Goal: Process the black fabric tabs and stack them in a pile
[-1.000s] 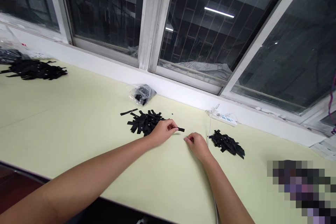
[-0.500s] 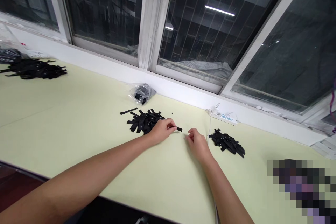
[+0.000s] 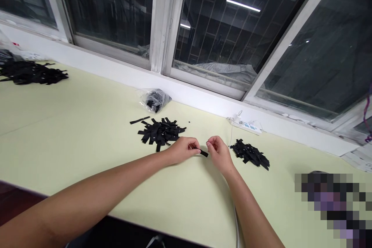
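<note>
A short black fabric strip (image 3: 204,153) is pinched in my left hand (image 3: 183,150), its free end pointing right. My right hand (image 3: 220,155) is beside that end, thumb and fingers closed together; whatever they hold, if anything, is too small to make out. Just behind my left hand lies a loose heap of black strips (image 3: 160,130), some with small white marks. A second, smaller heap of black strips (image 3: 251,153) is to the right of my right hand. One lone strip (image 3: 140,120) lies beyond the first heap.
A clear plastic bag (image 3: 157,100) with black pieces inside sits by the window ledge. Along the ledge is a white power strip (image 3: 247,126) with a cable. Another black heap (image 3: 35,73) lies far left on the pale yellow table (image 3: 87,124). A pixelated area covers the lower right.
My left hand has moved slightly right and down with the strip, away from the heap. The gap between my hands has narrowed. The view has shifted a little.
</note>
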A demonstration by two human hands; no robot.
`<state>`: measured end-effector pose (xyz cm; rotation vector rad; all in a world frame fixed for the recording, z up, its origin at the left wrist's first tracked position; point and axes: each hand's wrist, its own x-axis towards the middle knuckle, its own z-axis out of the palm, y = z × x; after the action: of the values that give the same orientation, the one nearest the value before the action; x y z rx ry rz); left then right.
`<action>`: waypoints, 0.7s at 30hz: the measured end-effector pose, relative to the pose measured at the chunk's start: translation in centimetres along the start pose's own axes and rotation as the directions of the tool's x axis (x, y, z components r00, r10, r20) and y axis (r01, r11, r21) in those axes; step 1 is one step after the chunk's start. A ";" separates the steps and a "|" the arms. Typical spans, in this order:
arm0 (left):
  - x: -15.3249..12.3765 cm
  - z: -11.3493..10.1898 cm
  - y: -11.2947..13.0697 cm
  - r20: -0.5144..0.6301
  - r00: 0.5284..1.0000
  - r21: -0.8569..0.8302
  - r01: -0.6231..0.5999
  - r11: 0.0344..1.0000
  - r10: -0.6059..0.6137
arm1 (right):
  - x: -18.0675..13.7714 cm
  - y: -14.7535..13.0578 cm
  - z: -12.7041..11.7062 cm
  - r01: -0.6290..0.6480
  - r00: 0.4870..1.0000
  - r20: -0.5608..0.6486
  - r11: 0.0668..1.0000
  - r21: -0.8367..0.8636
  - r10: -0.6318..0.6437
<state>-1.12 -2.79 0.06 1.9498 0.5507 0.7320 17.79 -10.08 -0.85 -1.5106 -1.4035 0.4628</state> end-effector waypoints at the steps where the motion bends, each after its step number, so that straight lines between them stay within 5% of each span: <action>1: 0.0 0.0 0.0 -0.002 1.000 0.002 -0.001 1.000 0.001 | -0.1 -0.1 0.0 0.006 1.000 0.018 1.000 -0.016 -0.006; 21: 0.5 -0.2 -0.6 -0.073 0.997 -0.009 0.001 1.000 -0.001 | -0.4 -0.7 0.9 -0.093 0.990 0.122 0.986 0.138 0.076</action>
<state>-0.92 -2.07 -0.30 1.9209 0.5916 0.8059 16.62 -10.20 -0.76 -1.4493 -1.3678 0.7000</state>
